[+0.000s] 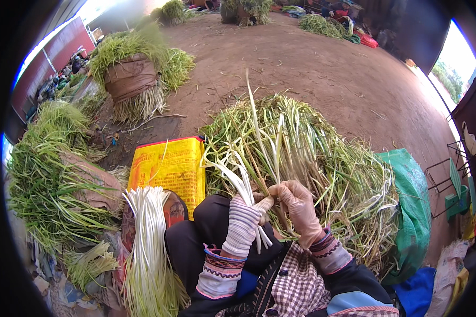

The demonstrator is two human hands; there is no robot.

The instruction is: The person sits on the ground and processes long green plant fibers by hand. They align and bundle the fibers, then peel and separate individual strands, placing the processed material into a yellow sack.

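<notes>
My left hand [244,226], in a striped knitted glove, grips several peeled white leek-like stalks [238,182]. Their white ends poke out below the fist. Close beside it, my right hand [299,212], in a thin translucent glove, pinches a thin stalk [277,162] with brownish outer leaf near the left fingertips. Both hands are above my lap. Beyond them spreads a large heap of green and dry leafy stalks [325,174]. To the left of my knee lies a neat bundle of clean white-and-green stalks [148,230], white ends facing away.
A yellow printed sack [166,170] lies left of the heap, a green woven sheet [410,210] right of it. Wrapped bundles of greens stand at left [91,178] and farther off [131,77] on the earthen floor [317,71]. A person [341,14] sits far back.
</notes>
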